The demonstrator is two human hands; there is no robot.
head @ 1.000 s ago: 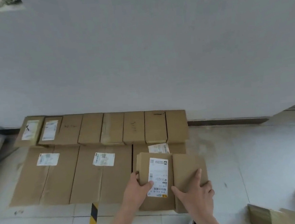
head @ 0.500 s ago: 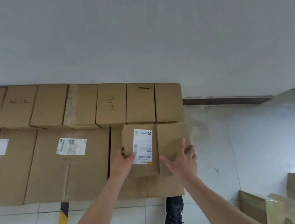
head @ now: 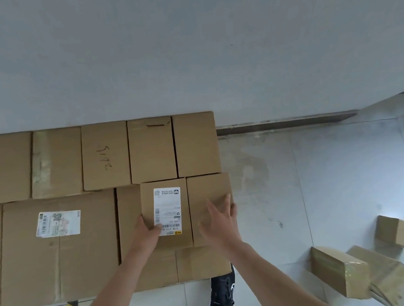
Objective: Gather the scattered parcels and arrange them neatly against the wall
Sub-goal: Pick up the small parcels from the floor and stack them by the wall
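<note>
Grey wall (head: 188,52) fills the top, and pale floor tiles (head: 331,179) spread out below it. Plain brown cardboard boxes stand in a tidy back row (head: 104,155) touching the wall, with big flat brown cartons (head: 58,248) lying in front of them.

A moment ago the two small brown boxes were held lower, over the front of the big cartons. Now they have been pushed forward. The small box with the white label (head: 166,212) and the plain small box (head: 209,207) beside it sit on a big carton, and their far edges touch the back row. So these two parcels look almost in place.

Both bare arms reach forward from the bottom. The left hand (head: 147,232) grips the near left corner of the labelled box, thumb on top. The right hand (head: 219,220) lies flat and open on the plain box, fingers spread, pressing and not gripping.

Three more small taped brown boxes (head: 340,270) lie jumbled on the floor to the right, well apart from the wall. They probably need gathering next.
</note>
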